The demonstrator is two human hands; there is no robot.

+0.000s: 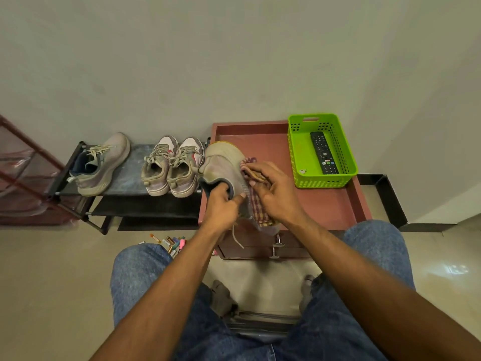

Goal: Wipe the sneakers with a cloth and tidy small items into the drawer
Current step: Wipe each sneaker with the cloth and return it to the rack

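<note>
Two hands busy: left hand has fingers hooked inside the sneaker collar to steady it over the bench's left edge, while right hand presses the checked cloth against its side, fingers curled around it.

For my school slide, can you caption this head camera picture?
Left hand holds a sneaker while right hand wipes it with a checked cloth.

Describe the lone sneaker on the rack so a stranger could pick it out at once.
Find the low black shoe rack against the wall, left of the reddish drawer unit. On its top shelf a pair of sneakers sits at the right end. The lone sneaker lies apart at the left end, angled rather than squared up, showing a dark blue lining.
</note>
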